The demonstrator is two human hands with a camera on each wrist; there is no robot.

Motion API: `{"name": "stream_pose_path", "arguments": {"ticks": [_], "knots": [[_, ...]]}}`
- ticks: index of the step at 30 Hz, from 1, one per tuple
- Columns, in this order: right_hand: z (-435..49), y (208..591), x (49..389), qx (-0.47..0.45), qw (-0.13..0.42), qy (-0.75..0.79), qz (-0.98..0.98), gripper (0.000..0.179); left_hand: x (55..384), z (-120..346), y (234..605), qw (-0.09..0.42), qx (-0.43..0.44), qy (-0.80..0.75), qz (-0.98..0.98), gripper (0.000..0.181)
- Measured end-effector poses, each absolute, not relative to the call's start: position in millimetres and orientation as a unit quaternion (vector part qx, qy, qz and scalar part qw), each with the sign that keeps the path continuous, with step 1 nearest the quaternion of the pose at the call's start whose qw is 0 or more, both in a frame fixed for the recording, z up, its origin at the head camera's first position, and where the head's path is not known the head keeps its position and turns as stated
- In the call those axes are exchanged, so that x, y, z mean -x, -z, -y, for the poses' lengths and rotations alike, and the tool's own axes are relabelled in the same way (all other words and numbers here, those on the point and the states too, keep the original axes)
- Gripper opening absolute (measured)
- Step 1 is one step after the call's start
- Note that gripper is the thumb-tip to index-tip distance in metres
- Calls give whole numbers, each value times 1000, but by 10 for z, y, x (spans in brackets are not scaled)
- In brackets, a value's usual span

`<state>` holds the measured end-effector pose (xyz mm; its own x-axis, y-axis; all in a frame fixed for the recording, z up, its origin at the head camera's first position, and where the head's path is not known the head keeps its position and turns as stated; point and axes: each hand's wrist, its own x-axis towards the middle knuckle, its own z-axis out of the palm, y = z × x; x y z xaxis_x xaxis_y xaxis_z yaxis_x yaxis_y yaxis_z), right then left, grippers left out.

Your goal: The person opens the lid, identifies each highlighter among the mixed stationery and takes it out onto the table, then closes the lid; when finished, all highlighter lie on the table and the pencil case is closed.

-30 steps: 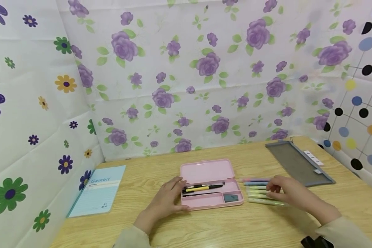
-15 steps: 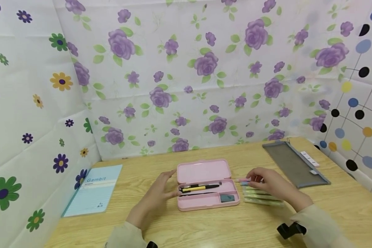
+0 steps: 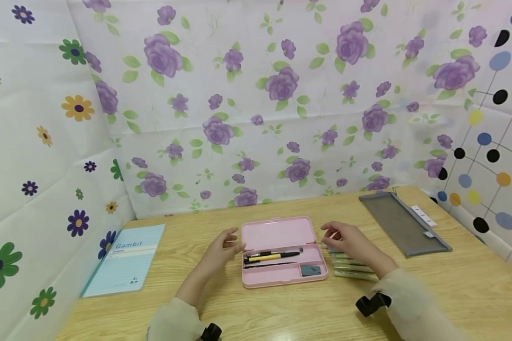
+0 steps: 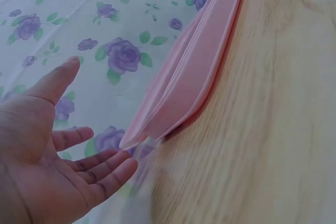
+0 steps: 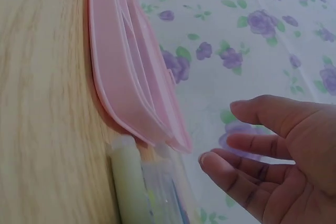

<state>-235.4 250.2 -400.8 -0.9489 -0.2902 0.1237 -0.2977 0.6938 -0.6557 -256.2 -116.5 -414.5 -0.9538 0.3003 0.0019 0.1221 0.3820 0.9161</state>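
Observation:
A pink pencil case (image 3: pixel 279 233) lies with its lid laid back in the middle of the table. In its long compartment are a yellow-and-black pen (image 3: pixel 266 257) and other dark pens; a grey-blue eraser (image 3: pixel 311 270) occupies the small compartment. My left hand (image 3: pixel 220 247) hovers at the case's left side, fingers relaxed and holding nothing. On the other side, my right hand (image 3: pixel 348 240), also with nothing in it, is above a row of pale highlighters (image 3: pixel 355 274). The right wrist view has the nearest highlighter (image 5: pixel 127 182) close by the case's corner; my hand partly hides the row in the head view.
A light-blue notebook (image 3: pixel 125 267) lies at the left of the table. A grey mesh zip pouch (image 3: pixel 403 222) rests at the right, with a white strip (image 3: pixel 424 216) beside it. Patterned cloth walls (image 3: pixel 256 142) enclose the table's back and sides.
My right hand has moved left and away from over the highlighters, up to the case's right side. My left hand has come off the case's left edge. The head view has shifted slightly.

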Motion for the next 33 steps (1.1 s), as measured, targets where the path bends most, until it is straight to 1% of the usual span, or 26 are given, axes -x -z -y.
{"name": "stream_pose_path", "arguments": {"ticks": [3,6,11,16,21,24,28,33], "knots": [[-2433,4029,2413,-143,4,-357,923,41,2571,1140,4162,89,-114,-580,-802,64],[-2382,4065,2446,-132,6,-350,927,45,2582,1108,4210,85,-95,-609,-783,61],[-2312,4119,2447,-134,4,-352,926,49,2592,1086,4280,81,-70,-630,-769,59],[-2247,4167,2428,-135,10,-348,928,49,2610,1081,4340,85,-86,-624,-772,54],[-2201,4199,2440,-141,21,-337,931,48,2620,1068,4381,69,-92,-620,-776,49],[-2195,4212,2440,-138,26,-328,934,48,2616,1052,4388,60,-95,-613,-782,53],[-2189,4238,2442,-134,37,-315,939,49,2619,1032,4404,36,-106,-587,-802,64],[-2174,4266,2444,-127,46,-303,943,54,2602,1009,4434,14,-115,-578,-807,73]]}}
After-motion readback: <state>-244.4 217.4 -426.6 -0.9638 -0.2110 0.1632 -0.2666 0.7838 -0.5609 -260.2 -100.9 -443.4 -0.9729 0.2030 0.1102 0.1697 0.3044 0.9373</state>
